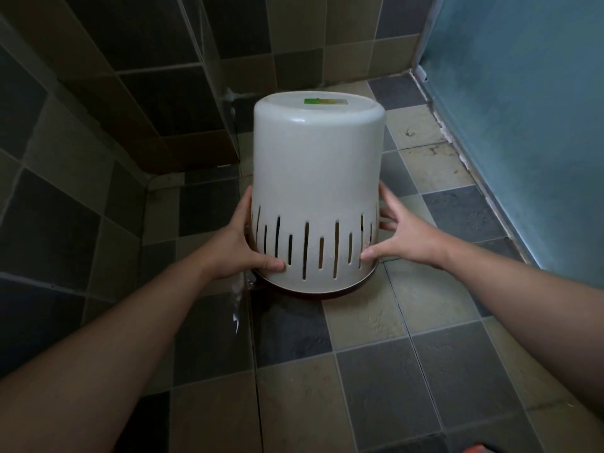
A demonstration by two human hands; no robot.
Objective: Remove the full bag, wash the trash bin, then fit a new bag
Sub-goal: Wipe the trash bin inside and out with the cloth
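White plastic trash bin is upside down between my two hands, base up with a green sticker on it, slotted band and dark rim lowest. Its rim sits at or just above the tiled floor; I cannot tell if it touches. No bag visible on it.

Left hand pressed flat on the bin's left side, thumb hooked over the slotted band near the rim. Right hand on the right side, thumb on the slots, fingers spread and partly off the wall. So: a squeeze from both sides, not a wrapped grasp, and the right looks the looser one.

Risks as I judge them:
- Smooth wall, palms only. If it is wet, it could slide out and drop rim-first on the tile
- Thumbs near the slots; a sudden twist could pinch them
- Bin leans slightly; set down unevenly, it may tip toward the glass partition behind
- Floor may be slick, so my footing matters when lifting
- Water trapped inside could spill out when I turn it upright
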